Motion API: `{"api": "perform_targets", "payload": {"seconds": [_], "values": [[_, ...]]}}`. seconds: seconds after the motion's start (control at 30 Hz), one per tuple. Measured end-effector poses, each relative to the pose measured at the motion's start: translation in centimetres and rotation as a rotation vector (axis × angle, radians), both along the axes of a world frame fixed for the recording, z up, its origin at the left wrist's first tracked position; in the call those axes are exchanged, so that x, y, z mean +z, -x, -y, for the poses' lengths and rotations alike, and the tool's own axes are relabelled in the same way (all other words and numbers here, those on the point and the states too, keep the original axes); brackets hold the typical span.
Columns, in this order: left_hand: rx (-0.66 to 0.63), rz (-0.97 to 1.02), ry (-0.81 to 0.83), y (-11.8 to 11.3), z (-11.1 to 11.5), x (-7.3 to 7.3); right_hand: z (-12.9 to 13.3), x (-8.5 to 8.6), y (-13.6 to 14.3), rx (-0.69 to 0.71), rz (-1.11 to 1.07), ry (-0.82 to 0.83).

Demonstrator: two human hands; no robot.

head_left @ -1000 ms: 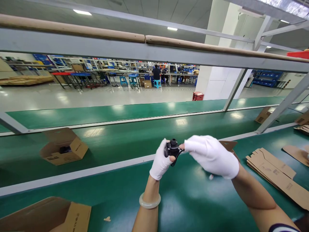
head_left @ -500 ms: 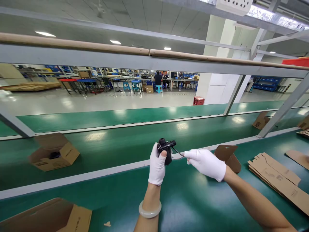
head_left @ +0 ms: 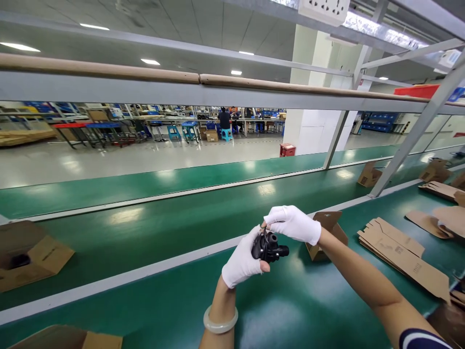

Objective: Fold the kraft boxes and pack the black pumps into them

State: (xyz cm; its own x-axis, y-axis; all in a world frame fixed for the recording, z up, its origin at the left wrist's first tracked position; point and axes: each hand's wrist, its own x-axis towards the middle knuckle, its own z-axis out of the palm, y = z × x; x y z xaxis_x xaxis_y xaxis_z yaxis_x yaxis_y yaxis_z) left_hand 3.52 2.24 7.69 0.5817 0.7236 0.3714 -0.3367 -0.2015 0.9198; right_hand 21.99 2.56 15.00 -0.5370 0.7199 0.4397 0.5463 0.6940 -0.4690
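Observation:
In the head view my left hand [head_left: 244, 259], in a white glove with the thumb tip bare, is wrapped round a small black pump [head_left: 267, 248] with short pipe stubs. One stub points right and another faces up. Just above it, my right hand [head_left: 290, 224], also gloved, pinches the pump's thin black cable [head_left: 265, 231], which is bent up over the body. The fingertips of both hands are close together there. Behind my right wrist stands an open cardboard box [head_left: 330, 228].
Flat cardboard pieces [head_left: 403, 254] lie stacked on the green bench at right. On the green belt at left, an open box [head_left: 51, 254] has a dark item inside; another box [head_left: 369, 174] stands far right. A slanted metal post [head_left: 417, 123] and a shelf beam [head_left: 145, 89] frame the workspace.
My left hand has turned the pump, so its side stub points right and downward. My right hand has moved up and left, bringing the stretched cable over the pump. The view has swung right.

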Motion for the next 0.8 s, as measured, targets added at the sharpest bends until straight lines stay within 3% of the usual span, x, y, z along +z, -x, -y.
{"api": "perform_targets", "payload": {"seconds": [0.13, 0.37, 0.53, 0.63, 0.8], "values": [[0.11, 0.065, 0.135, -0.4, -0.2, -0.7, 0.3, -2.3, -0.7, -0.071, -0.117, 0.073], [0.238, 0.131, 0.185, -3.8, 0.6, -1.8, 4.3, -1.8, -2.9, -0.133, -0.002, 0.127], [0.092, 0.082, 0.123, -7.3, 2.1, -2.1, 5.6, -2.2, -6.7, -0.198, -0.011, 0.096], [0.043, -0.054, 0.028, -9.7, 1.9, -3.6, 6.3, -1.2, -10.3, -0.222, 0.237, 0.048], [0.237, -0.607, -0.02, -15.3, 0.4, -7.6, 5.6, -0.5, -15.1, -0.373, 0.862, 0.022]]}}
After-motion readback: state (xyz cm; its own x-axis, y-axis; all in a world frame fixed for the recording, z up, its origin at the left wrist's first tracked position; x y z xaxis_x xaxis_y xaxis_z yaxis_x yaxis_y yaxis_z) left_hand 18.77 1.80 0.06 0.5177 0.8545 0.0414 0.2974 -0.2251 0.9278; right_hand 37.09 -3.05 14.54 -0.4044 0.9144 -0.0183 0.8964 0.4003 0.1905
